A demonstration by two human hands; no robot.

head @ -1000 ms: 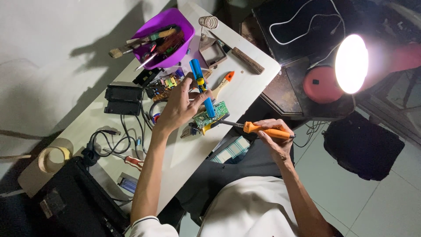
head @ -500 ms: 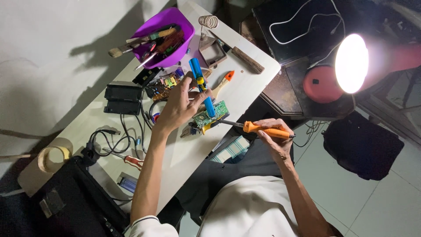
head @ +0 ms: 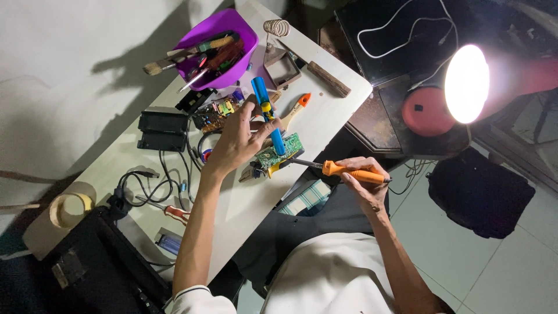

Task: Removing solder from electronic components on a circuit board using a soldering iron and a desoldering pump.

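Green circuit board (head: 283, 149) lies near the tabletop (head: 244, 203) front edge. Left hand (head: 238, 139) pinches a blue desoldering pump (head: 268, 115) upright over the board. Right hand (head: 363, 180) closed around orange soldering iron (head: 349, 171), tip at board's edge. Purple tray (head: 241, 49) of brushes behind; lit lamp (head: 465, 84) to the right.

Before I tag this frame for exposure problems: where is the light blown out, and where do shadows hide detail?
Head view: the lamp at right is blown to white glare; it lights the table, left hand and circuit board well; hard shadows fall left of the purple bowl; the bottom-left black case is nearly lost in dark.
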